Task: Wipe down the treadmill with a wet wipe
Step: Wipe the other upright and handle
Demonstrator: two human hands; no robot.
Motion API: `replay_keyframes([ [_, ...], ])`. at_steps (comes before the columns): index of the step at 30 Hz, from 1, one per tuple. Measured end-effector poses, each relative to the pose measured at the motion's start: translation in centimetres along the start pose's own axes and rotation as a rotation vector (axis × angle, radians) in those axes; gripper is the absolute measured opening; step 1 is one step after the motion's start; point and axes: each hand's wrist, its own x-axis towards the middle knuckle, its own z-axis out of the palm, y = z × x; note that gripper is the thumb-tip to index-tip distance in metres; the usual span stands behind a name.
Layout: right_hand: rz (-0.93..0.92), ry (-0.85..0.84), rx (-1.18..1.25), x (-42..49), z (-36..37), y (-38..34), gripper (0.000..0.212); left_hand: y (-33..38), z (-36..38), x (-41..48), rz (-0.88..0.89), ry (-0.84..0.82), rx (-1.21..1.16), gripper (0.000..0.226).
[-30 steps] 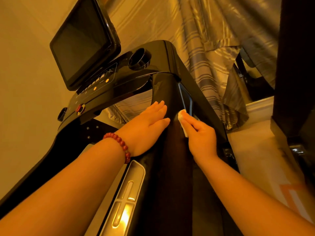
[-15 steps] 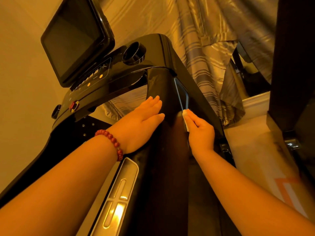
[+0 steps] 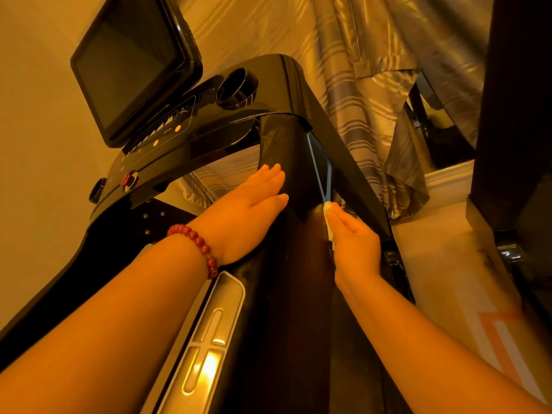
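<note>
Here the left hand [image 3: 248,213] lies flat, fingers straight and together, on the dark side arm of the treadmill [image 3: 286,294]. The right hand [image 3: 355,243], fingers straight too, presses the white wet wipe [image 3: 328,209] against that arm's right edge, just below a glossy inset panel [image 3: 321,165].

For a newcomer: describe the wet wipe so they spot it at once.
Follow the treadmill's black handrail down from the console to the right hand on its right edge. The wet wipe is the white wad under its fingertips, the only white on black.
</note>
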Motion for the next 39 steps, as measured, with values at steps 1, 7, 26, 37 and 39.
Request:
replay_keyframes([
  [1,0.005,-0.013,0.007,-0.6,-0.3,0.2,0.027,0.0,0.0,0.0,0.002,0.007,-0.004,0.05],
  [7,0.028,0.041,-0.022,0.5,1.1,-1.1,0.02,0.3,0.4,-0.8,-0.006,0.103,-0.019,0.045],
  [26,-0.279,-0.339,-0.102,-7.2,-0.2,-3.1,0.02,0.1,-0.1,-6.2,-0.054,-0.036,0.045,0.056],
  [37,-0.398,-0.45,-0.114,-8.8,0.5,-4.1,0.027,0.3,1.1,-7.0,-0.026,0.088,-0.034,0.05],
  [39,-0.41,-0.443,-0.135,-8.7,0.7,-4.3,0.026,0.3,1.1,-7.0,-0.027,0.094,-0.036,0.049],
])
